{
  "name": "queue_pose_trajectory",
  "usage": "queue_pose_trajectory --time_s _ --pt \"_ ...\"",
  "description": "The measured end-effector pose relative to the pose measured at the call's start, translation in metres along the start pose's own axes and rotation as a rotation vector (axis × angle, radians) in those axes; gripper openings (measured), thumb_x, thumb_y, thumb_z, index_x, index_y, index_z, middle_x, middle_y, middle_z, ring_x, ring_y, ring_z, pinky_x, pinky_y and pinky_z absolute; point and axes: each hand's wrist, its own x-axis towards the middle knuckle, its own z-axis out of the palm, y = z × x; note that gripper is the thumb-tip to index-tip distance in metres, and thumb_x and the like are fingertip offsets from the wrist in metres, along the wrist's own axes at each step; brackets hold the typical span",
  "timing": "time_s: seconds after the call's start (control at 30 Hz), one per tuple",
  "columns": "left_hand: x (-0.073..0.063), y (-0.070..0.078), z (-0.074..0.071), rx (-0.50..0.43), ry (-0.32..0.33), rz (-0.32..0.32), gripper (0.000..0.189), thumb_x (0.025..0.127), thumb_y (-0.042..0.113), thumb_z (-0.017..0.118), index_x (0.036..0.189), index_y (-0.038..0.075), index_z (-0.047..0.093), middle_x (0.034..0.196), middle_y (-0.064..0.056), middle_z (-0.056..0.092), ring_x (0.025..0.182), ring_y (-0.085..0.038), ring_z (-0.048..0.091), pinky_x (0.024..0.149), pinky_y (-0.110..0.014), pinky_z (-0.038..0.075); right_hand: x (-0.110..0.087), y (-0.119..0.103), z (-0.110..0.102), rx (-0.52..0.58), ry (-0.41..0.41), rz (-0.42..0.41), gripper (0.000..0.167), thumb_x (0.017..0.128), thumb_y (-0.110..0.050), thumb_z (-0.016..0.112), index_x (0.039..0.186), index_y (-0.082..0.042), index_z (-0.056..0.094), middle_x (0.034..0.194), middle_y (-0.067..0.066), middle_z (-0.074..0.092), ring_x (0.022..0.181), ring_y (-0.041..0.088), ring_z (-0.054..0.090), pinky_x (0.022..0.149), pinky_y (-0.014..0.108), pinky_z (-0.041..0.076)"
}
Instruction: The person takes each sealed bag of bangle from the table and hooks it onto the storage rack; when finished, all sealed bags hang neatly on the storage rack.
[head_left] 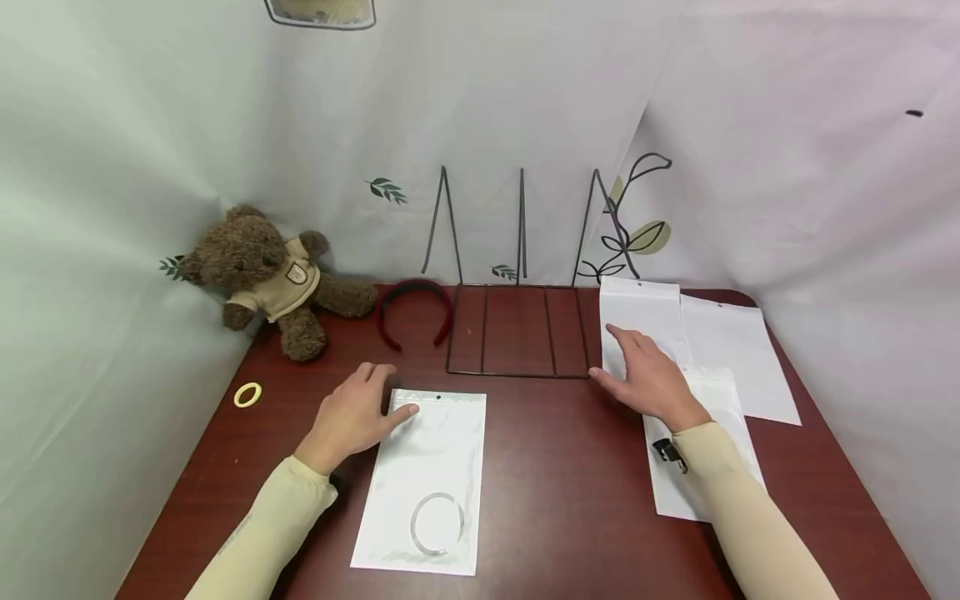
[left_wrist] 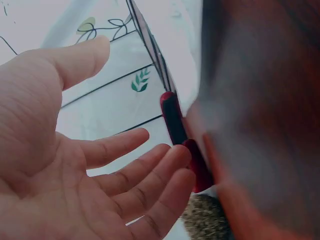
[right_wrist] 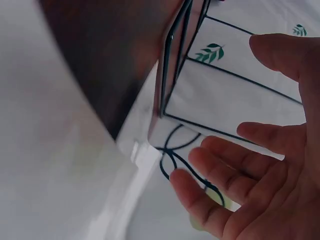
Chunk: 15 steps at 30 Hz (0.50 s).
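Note:
My left hand (head_left: 352, 417) hovers at the upper left corner of a white flat pouch (head_left: 435, 450), its thumb overlapping the pouch's top edge. Through the pouch's clear front a round bangle-like ring (head_left: 413, 525) shows near the bottom. On the other side, my right hand (head_left: 648, 379) is over several white pouches, with the front pouch (head_left: 723, 483) partly under the wrist and sleeve. Both palms are bare in the wrist views, fingers loosely bent and spread.
A black wire rack (head_left: 517, 375) stands at the back middle. To its left lie a dark red headband (head_left: 382, 317) and a brown teddy bear (head_left: 240, 250) in a beige top. A small yellow ring (head_left: 238, 397) is near the left edge. Another white pouch (head_left: 742, 358) lies back right.

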Motion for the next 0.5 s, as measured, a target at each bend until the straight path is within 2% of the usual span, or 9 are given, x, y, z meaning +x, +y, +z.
queue_pose_trajectory --time_s 0.13,0.33,0.5 --pt "0.006 -0.006 0.000 -0.083 -0.047 -0.013 0.073 0.091 0.054 0.079 0.144 0.008 0.058 0.132 -0.019 0.063 0.101 -0.034 0.070 0.077 -0.055 0.057 0.007 0.000 0.007 0.085 -0.012 0.002 0.083 0.097 -0.045 0.074 0.159 -0.001 0.042 0.148 0.026 0.056 0.133 0.043 0.057 0.107 0.061 0.048" --pt "0.018 -0.015 0.003 -0.234 -0.108 -0.012 0.070 0.090 0.045 0.084 0.143 0.005 0.060 0.116 -0.013 0.066 0.093 -0.020 0.064 0.079 -0.043 0.053 0.021 0.000 0.013 0.198 -0.024 -0.003 0.077 0.097 -0.034 0.077 0.156 0.003 0.045 0.148 0.027 0.056 0.124 0.042 0.065 0.102 0.059 0.052" --pt "0.021 -0.021 0.007 -0.311 -0.174 -0.064 0.063 0.088 0.038 0.088 0.136 0.006 0.065 0.113 -0.011 0.066 0.092 -0.021 0.060 0.082 -0.043 0.051 0.029 0.003 0.023 0.274 -0.073 0.035 0.076 0.095 -0.030 0.079 0.154 0.006 0.047 0.145 0.028 0.056 0.118 0.039 0.066 0.099 0.056 0.053"
